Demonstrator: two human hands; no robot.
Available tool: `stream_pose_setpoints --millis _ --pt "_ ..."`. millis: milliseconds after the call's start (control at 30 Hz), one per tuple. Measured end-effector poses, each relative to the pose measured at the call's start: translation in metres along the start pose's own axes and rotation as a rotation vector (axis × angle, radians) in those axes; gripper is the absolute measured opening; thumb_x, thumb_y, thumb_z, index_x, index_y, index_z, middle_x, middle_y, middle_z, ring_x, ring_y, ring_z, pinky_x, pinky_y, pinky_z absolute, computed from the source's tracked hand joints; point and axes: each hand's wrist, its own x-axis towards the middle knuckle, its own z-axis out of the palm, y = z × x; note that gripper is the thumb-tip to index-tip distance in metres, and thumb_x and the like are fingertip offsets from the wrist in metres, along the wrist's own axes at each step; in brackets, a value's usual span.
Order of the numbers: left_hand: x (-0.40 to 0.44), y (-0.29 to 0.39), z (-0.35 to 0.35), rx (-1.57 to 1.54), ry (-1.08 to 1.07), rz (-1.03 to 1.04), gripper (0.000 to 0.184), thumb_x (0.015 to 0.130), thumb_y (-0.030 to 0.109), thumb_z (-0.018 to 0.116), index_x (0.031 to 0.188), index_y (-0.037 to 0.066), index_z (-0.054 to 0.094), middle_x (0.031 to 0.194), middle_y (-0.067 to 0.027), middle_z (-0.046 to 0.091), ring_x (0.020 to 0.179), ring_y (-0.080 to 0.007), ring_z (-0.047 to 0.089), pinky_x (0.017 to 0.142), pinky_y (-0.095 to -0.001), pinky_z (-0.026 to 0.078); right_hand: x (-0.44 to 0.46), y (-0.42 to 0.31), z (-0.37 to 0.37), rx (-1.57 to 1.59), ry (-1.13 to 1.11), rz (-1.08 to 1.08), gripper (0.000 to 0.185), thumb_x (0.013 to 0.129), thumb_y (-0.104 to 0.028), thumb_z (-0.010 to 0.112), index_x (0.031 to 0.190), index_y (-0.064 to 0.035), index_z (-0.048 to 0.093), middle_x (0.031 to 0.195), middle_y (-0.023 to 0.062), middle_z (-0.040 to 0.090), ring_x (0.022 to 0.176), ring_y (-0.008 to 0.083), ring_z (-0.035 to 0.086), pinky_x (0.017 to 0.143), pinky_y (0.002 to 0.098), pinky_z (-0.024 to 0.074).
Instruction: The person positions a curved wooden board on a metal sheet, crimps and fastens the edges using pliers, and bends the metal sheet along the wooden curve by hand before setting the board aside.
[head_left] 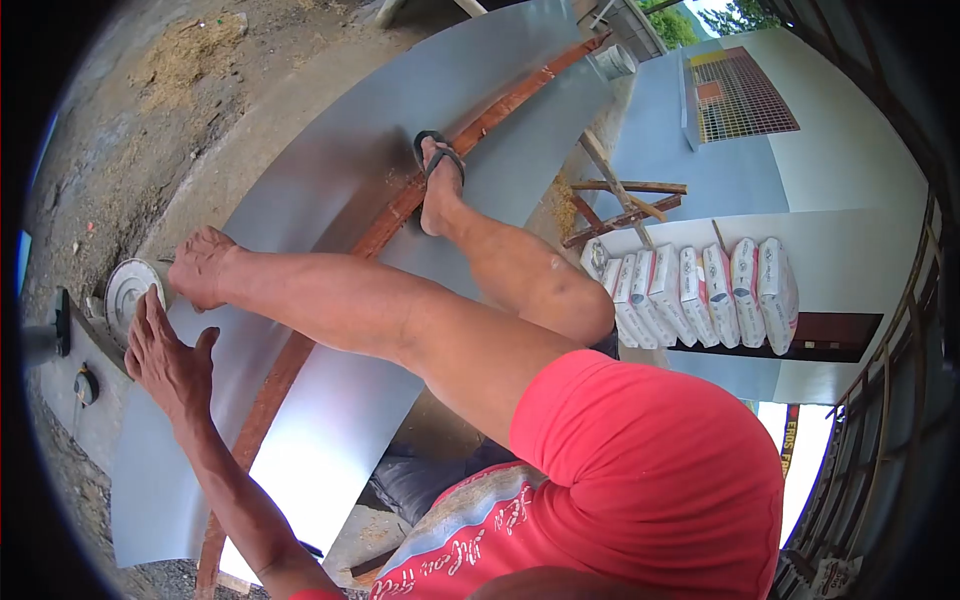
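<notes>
A long, shiny metal sheet (340, 190) lies in front of me, crossed lengthwise by a reddish-brown bar (390, 220). My right hand (205, 267) is over the sheet's left part, its fingers curled down beside a round whitish container (130, 290); what they hold, if anything, is hidden. Just below it in the view, my left hand (172, 360) has spread fingers, with the fingertips by the container's rim. A foot in a black sandal (440, 155) rests at the bar.
White bags (690, 290) form a stack by the wall at the right. A wooden trestle (625, 200) stands beyond the sheet. A small black round object (87, 384) is at the far left. Window mesh (745, 95) and sandy ground (190, 60) show farther off.
</notes>
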Motion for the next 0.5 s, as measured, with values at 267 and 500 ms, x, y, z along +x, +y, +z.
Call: stream_pose_setpoints --millis 267,500 --pt "0.032 -0.017 0.006 -0.022 -0.71 -0.111 0.03 0.088 0.037 0.055 0.108 0.023 0.072 0.11 -0.0041 0.069 0.105 -0.027 0.064 0.09 -0.0398 0.049 -0.024 0.091 -0.055 -0.042 -0.159 -0.022 0.032 0.063 -0.036 0.081 0.083 -0.0125 0.072 0.081 0.0084 0.071 0.085 0.0268 0.069 0.074 0.0417 0.0533" --pt "0.01 -0.004 -0.01 -0.018 -0.613 -0.151 0.024 0.088 0.031 0.054 0.101 0.029 0.075 0.098 -0.0053 0.071 0.09 -0.0306 0.067 0.078 -0.0404 0.052 -0.087 0.273 -0.069 -0.17 -0.286 0.466 0.035 0.071 -0.022 0.078 0.103 -0.0107 0.069 0.107 0.0095 0.069 0.103 0.0298 0.065 0.085 0.0443 0.0526"
